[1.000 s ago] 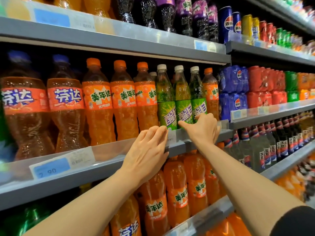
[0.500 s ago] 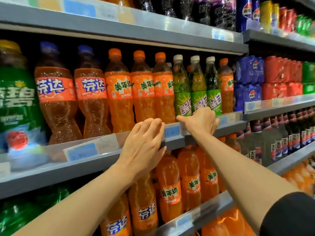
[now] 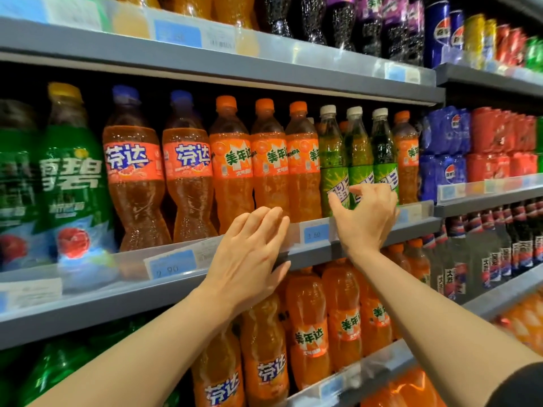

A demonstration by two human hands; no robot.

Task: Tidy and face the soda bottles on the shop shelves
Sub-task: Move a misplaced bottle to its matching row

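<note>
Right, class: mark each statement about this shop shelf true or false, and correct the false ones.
1. Both hands are raised at the middle shelf. True: left hand, right hand.
2. The green-labelled bottles have orange caps. False: their caps are white.
3. The blue price tag lies between the hands. True.
4. The left hand grips a bottle. False: its fingers lie straight over the shelf's front rail.

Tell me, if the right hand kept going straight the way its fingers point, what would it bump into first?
Most likely the green-labelled bottles with white caps: the right hand reaches up over the clear shelf-edge strip toward their labels. Depth is unclear; it may already touch one.
</note>
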